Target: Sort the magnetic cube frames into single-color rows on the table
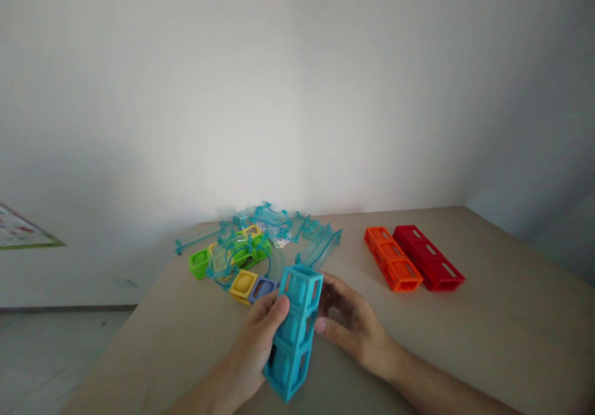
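Observation:
A light blue tower of three open-sided blocks is held at a tilt above the near part of the table. My left hand grips its left side, with the thumb across the front. At the tower's right side is my right hand, fingers curved and apart, the thumb close to the tower's edge; whether it touches is unclear. Parts of the right fingertips are hidden behind the tower.
Beyond my hands, clear blue track pieces lie piled with green blocks, a yellow block and a purple block. An orange column and a red column lie to the right. A wall rises behind the table.

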Tool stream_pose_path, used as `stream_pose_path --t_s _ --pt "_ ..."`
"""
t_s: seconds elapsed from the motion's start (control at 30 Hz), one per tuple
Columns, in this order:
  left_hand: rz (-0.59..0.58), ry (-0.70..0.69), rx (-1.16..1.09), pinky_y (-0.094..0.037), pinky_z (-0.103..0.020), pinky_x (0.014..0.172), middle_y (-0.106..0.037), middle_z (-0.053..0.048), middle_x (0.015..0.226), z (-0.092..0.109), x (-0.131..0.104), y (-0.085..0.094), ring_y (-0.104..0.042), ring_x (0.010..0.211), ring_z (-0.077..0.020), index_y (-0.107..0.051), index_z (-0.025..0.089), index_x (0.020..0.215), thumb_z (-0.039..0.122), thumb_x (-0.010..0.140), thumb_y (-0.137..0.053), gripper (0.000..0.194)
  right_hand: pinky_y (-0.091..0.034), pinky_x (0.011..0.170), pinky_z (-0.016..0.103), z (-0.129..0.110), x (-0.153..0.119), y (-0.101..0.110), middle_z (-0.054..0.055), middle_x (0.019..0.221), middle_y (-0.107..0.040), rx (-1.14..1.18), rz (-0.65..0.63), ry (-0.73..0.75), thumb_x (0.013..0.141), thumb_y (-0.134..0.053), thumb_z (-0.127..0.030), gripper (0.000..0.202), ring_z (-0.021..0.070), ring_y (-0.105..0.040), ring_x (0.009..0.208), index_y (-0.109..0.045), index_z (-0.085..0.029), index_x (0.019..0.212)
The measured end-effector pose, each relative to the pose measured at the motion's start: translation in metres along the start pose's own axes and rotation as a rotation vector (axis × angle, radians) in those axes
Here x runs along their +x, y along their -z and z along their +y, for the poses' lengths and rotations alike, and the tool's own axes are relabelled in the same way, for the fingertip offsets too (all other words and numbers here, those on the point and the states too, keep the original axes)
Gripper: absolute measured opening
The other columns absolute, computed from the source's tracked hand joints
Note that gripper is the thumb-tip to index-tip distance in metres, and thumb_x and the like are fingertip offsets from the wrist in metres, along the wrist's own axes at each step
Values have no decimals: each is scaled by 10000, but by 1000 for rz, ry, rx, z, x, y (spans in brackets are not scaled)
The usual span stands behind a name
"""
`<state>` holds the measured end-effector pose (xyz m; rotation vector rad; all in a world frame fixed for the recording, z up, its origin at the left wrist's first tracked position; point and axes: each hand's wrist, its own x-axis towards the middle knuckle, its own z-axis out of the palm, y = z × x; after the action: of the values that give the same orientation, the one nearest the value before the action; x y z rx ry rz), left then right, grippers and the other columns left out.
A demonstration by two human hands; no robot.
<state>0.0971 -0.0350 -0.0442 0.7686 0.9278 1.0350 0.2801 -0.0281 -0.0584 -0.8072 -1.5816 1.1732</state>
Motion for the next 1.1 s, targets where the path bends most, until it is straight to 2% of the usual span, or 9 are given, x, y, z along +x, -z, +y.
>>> stream_pose_path --t_s 0.23,0.4,0.47,0.53,0.6,0.67,0.8,0.9,1.1 --pt "-76 -215 121 -504 -290 776 -709 -51 857 -2 1 0 -649 812 -185 -719 173 953 486 771 -740 363 -478 665 300 -9 -5 -6 29 821 -637 -211 -42 63 794 -715 -459 362 179 -571 732 -615 -195 1021" --pt "-149 -173 99 -476 -254 696 -713 -61 864 -5 0 2 -634 763 -161 -706 171 1027 471 820 -696 364 -486 674 312 -18 -2 9 52 800 -654 -419 -6 191 972 -432 -407 293 190 -610 733 -635 -195 964" --pt "-150 -140 73 -456 -231 659 -707 -51 837 -6 -1 3 -613 707 -131 -706 170 1019 479 815 -702 371 -498 715 334 -21 7 30 74 808 -677 -603 105 212 1002 -340 -341 358 205 -636 759 -662 -189 968" --pt "-142 -113 48 -450 -224 650 -702 -44 813 -6 -1 3 -601 684 -119 -709 167 998 496 787 -726 391 -509 756 365 -21 19 58 103 831 -698 -889 322 203 973 -415 -341 324 236 -649 787 -688 -168 950" --pt "-135 -108 39 -451 -221 660 -699 -42 797 -5 -1 4 -599 690 -117 -713 164 983 499 775 -737 396 -483 903 436 -17 30 88 163 1020 -707 -1171 486 141 951 -432 -348 358 304 -634 978 -692 -123 1050" --pt "-146 -105 38 -448 -217 649 -699 -44 789 -5 0 4 -595 683 -114 -714 161 986 493 789 -727 387 -405 1022 518 -10 36 112 203 1232 -640 -1404 461 2 952 -403 -361 449 369 -543 1179 -631 -77 1215" --pt "-142 -94 38 -450 -215 625 -698 -47 774 -6 1 3 -596 663 -115 -716 154 974 492 782 -733 389 -325 986 702 3 33 133 177 1462 -474 -1619 280 -311 980 -300 -407 531 496 -369 1327 -498 -140 1394" --pt "-122 -94 36 -469 -227 642 -697 -45 767 -5 1 3 -624 695 -136 -716 158 969 491 776 -738 386 -305 970 732 3 30 131 153 1464 -482 -1624 169 -359 978 -275 -384 488 495 -361 1337 -562 -209 1331" --pt "-86 -77 18 -464 -219 594 -687 -35 728 -3 1 2 -617 636 -124 -711 152 941 500 753 -755 399 -299 956 740 -1 25 133 153 1417 -530 -1668 137 -391 968 -284 -332 457 488 -364 1327 -603 -223 1276"
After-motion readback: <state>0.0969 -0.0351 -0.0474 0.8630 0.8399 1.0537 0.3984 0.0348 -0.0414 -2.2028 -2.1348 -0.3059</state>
